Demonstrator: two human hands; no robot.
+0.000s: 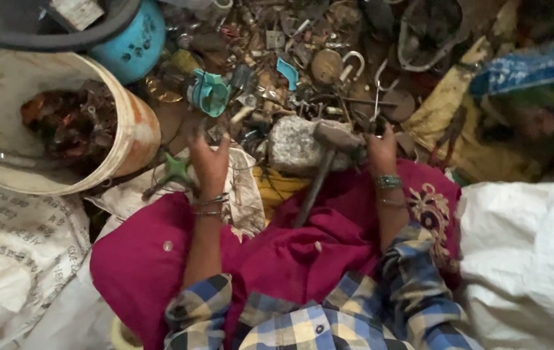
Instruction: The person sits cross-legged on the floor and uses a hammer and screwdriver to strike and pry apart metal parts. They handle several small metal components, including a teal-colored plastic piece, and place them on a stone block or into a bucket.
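Both hands are stretched into a heap of scrap metal (pixel 303 71): the left hand (pixel 211 162) with fingers spread and seemingly empty, the right hand (pixel 380 150) resting past the stone block, its grip hard to tell. One white bucket (pixel 131 139), holding sorted scrap, is stood left of the stone block (pixel 293 146). One hammer (pixel 329 152) is laid across that block, handle toward the lap, apparently kept within reach.

Hammer (pixel 329 152) on stone (pixel 293 146), bucket (pixel 131 139) far left.
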